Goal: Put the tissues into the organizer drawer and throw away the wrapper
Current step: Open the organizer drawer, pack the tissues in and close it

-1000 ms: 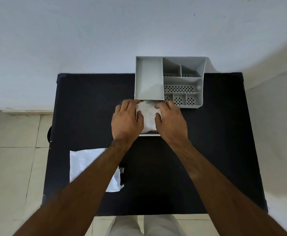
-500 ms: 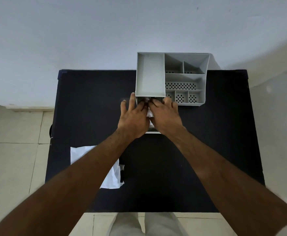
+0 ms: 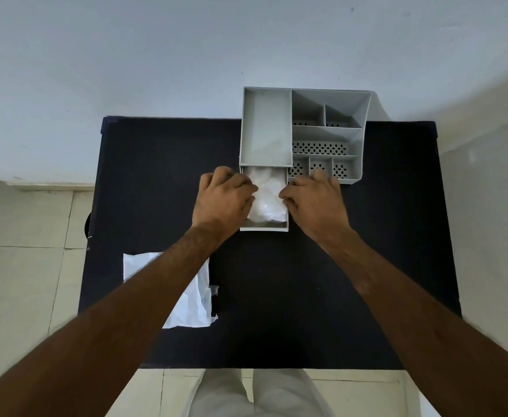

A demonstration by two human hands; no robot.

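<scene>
Both hands, left point(image 3: 222, 200) and right point(image 3: 316, 203), press the white tissues point(image 3: 266, 197) into the grey plastic organizer's pulled-out drawer point(image 3: 263, 231). Next: shut it, then bin the white wrapper point(image 3: 192, 302) lying nearer the person.

no readable writing anywhere

nothing with letters, numbers, brand marks or signs can be read. the grey organizer point(image 3: 304, 130) is plain, with only punched holes in some walls. the white wrapper point(image 3: 192, 299) on the black table point(image 3: 277, 311) shows no print.
</scene>
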